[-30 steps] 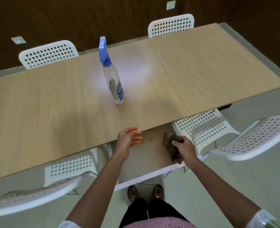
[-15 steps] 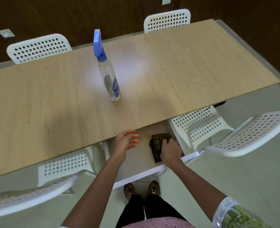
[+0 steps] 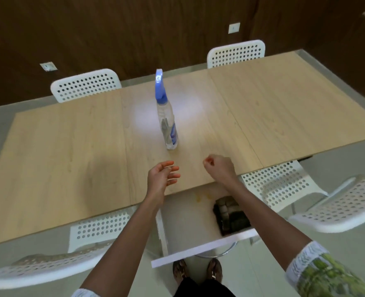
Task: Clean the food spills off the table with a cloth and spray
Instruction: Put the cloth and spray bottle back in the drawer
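Note:
A clear spray bottle point(image 3: 168, 123) with a blue trigger head stands upright in the middle of the long wooden table point(image 3: 70, 159). Below the table's near edge an open white drawer point(image 3: 186, 224) holds a dark folded cloth point(image 3: 230, 214) at its right side and small yellow spill marks point(image 3: 202, 196) at its back. My left hand point(image 3: 163, 179) hovers over the table edge, fingers relaxed, holding nothing. My right hand point(image 3: 219, 168) is above the table just short of the bottle, fingers loosely curled and empty.
White perforated chairs stand round the table: two at the far side point(image 3: 85, 85) point(image 3: 236, 52), two tucked at the near side point(image 3: 100, 228) point(image 3: 280, 185), and two pulled out at left point(image 3: 40, 269) and right point(image 3: 338, 206). A dark wood wall is behind.
My right hand let go of the cloth in the drawer and rose over the table towards the bottle. My left hand lifted slightly forward. The view tilted up.

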